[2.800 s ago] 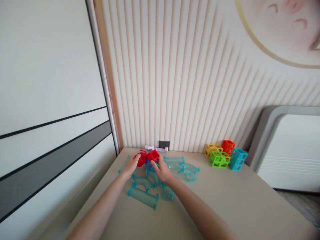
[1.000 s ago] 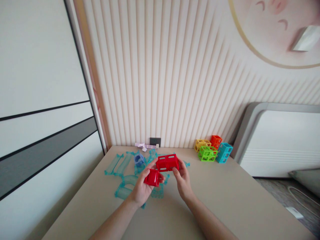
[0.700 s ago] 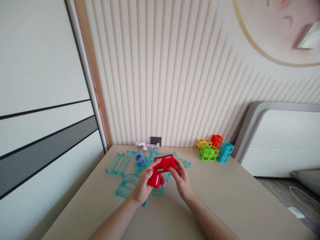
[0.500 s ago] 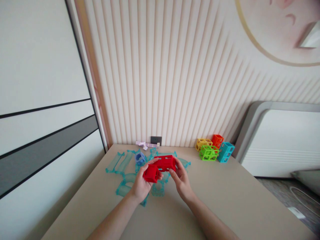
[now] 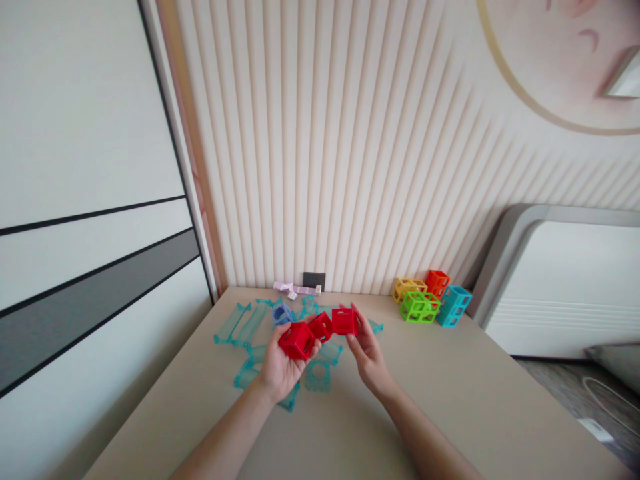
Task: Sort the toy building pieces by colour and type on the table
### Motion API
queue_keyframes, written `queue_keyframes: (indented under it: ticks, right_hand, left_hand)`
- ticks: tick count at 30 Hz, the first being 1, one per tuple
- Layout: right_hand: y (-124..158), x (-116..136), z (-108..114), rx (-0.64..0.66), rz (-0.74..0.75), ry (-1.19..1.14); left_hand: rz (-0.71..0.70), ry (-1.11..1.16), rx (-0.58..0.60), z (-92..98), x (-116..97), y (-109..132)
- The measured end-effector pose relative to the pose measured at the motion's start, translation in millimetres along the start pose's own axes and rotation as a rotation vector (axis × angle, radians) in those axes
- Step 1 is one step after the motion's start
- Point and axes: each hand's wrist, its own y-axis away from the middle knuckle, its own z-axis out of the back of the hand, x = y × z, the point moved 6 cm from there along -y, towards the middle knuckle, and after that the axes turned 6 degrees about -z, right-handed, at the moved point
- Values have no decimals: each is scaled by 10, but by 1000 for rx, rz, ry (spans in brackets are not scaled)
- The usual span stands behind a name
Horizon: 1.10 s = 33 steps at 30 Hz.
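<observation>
Two red hollow cube blocks rest in my left hand, its fingers curled round them above the table. Between the thumb and fingers of my right hand is another red cube block, held close to the right end of the left hand's blocks. Whether the red blocks touch there, I cannot tell. Under and behind my hands lie several translucent teal track pieces, partly hidden by them. A blue block sits among these, just behind my left hand.
Yellow, green, orange-red and blue hollow blocks stand at the table's back right. Lilac pieces lie along the ribbed wall beside a black socket. A white cabinet borders the left side.
The red block in my right hand has come apart from the longer red piece. The left hand's blocks have turned, and the view has shifted slightly.
</observation>
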Motion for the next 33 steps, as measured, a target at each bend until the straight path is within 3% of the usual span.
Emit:
queue_keyframes:
  ticks: [4, 11, 18, 22, 33]
  right_hand:
    - [19, 39, -41, 77, 2, 55]
    - [-18, -99, 73, 30, -88, 56]
    - [36, -134, -19, 41, -151, -29]
    - [39, -41, -72, -1, -113, -5]
    - [77, -35, -112, 25, -135, -88]
  left_hand:
    - [54, 11, -19, -1, 54, 20]
    - [40, 25, -16, -40, 59, 47]
    - [5, -69, 189, -75, 88, 73]
    - [8, -117, 318, -92, 146, 93]
    - [-50, -177, 352, 3, 180, 86]
